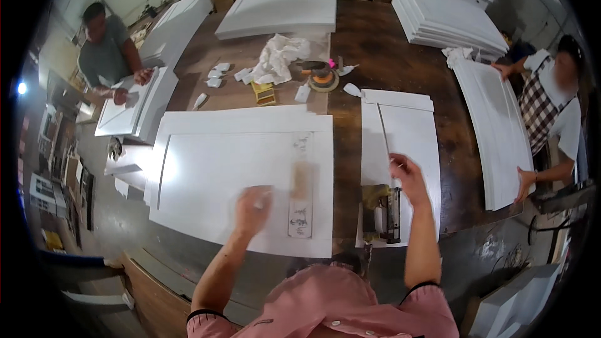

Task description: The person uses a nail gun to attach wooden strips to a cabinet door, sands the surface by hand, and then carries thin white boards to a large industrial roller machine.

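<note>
A large white panel (219, 169) with a raised border lies in front of me. Over its middle is my left hand (252, 210), blurred, its fingers too smeared to read. Beside that hand, the panel bears a narrow printed strip (300, 218) with a brownish patch. To the right, my right hand (408, 178) is closed around the near end of a thin, long strip (383, 126), which slants away over a narrower white panel (410, 131). Just left of my right wrist, a nail gun (383, 214) rests on that narrower panel's near end.
A sander (322, 79), a crumpled white cloth (278, 59), a small yellow box (263, 93) and several small white bottles lie beyond. White panels are stacked at the back (282, 12) and back right (444, 19). Co-workers handle panels at left (134, 103) and right (494, 125).
</note>
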A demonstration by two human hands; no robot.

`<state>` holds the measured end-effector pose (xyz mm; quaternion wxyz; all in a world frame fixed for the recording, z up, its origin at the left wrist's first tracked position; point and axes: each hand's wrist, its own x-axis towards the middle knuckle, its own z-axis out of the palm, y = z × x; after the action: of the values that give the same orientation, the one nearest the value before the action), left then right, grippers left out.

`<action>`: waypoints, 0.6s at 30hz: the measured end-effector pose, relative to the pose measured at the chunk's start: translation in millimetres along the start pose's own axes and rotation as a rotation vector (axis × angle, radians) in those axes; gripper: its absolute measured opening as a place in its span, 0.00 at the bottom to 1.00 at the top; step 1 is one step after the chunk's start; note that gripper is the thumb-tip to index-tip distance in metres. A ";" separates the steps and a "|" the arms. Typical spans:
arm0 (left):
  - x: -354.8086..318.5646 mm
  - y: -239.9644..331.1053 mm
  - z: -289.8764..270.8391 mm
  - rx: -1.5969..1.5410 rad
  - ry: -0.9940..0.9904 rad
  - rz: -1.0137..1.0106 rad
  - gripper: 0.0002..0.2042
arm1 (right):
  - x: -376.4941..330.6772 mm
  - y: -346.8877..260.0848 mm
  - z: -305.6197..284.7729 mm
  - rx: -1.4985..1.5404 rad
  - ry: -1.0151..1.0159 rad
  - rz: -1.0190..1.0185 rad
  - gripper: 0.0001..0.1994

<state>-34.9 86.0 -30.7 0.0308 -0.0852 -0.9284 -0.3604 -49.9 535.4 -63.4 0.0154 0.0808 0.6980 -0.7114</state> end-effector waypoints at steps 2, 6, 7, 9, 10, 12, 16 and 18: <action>-1.0 64.9 0.2 -0.252 -0.121 0.158 0.16 | -36.6 -26.8 65.4 0.132 -0.072 0.040 0.21; -8.7 127.8 -16.6 -0.726 -0.396 -0.050 0.23 | -76.4 -33.8 164.7 0.302 -0.225 -0.031 0.20; -5.6 123.3 -29.6 -0.684 -0.481 -0.151 0.28 | -80.5 -40.2 178.4 0.292 -0.241 -0.031 0.20; -11.9 98.5 -39.8 -0.705 -0.477 -0.069 0.30 | -85.5 -58.0 198.1 0.239 -0.289 0.028 0.19; -14.9 92.1 -49.0 -0.752 -0.493 -0.071 0.30 | -85.7 -59.7 202.9 0.237 -0.297 0.024 0.19; -20.1 81.9 -62.7 -0.815 -0.535 -0.212 0.30 | -82.8 -56.3 209.8 0.235 -0.411 0.087 0.19; -32.4 64.7 -73.4 -0.809 -0.565 -0.210 0.30 | -87.5 -63.2 233.4 0.135 -0.370 0.034 0.16; -36.7 56.3 -72.6 -0.797 -0.539 -0.232 0.30 | -85.9 -59.2 240.5 0.195 -0.431 0.027 0.17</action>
<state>11.0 72.9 55.9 -0.2857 -0.0764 -0.6966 -0.6537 4.3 289.7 9.9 0.1656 -0.0625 0.6056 -0.7759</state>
